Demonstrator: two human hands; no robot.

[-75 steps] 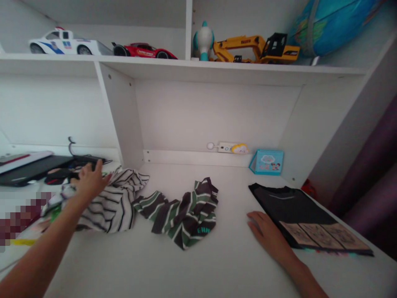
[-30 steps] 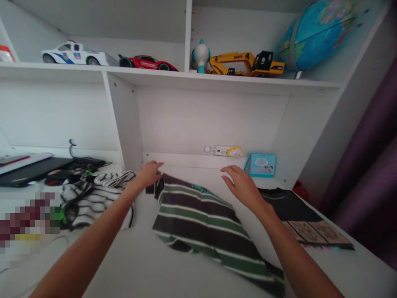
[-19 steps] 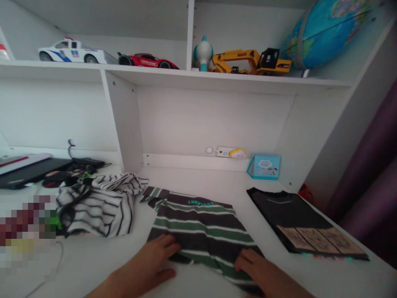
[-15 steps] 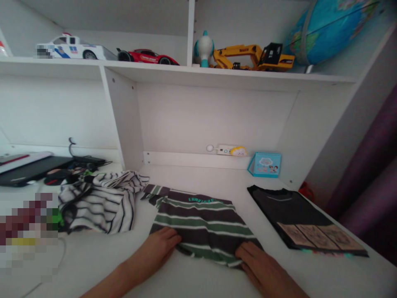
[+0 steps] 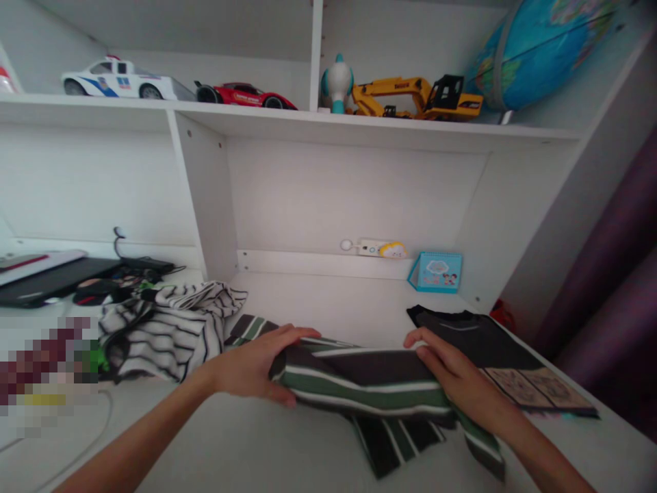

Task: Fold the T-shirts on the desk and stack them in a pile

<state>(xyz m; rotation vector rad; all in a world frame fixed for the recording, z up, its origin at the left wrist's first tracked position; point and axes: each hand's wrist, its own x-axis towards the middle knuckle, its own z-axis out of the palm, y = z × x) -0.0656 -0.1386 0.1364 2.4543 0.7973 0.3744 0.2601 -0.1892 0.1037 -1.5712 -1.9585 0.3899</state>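
A striped shirt [image 5: 367, 387] in dark brown, green and white is bunched into a folded roll, raised off the desk between my hands. My left hand [image 5: 256, 363] grips its left end, thumb below and fingers over the top. My right hand [image 5: 452, 370] holds the right end, fingers over the upper edge. One striped sleeve [image 5: 400, 441] hangs down in front, and another piece sticks out behind my left hand. To the right lies a folded black T-shirt [image 5: 472, 342] with a tan printed panel, partly behind my right hand.
A crumpled black-and-white striped garment [image 5: 169, 335] lies left on the white desk [image 5: 230, 438]. A black laptop-like device [image 5: 61, 281] and cables sit further left. A blue desk calendar [image 5: 439, 272] and a power strip [image 5: 372, 247] stand at the back. Toys [image 5: 421, 96] line the shelf above.
The striped shirt lay flat with both hands at its near edge; now it is lifted and folded over, a sleeve hanging toward me. My hands have moved up and away from me, gripping its ends.
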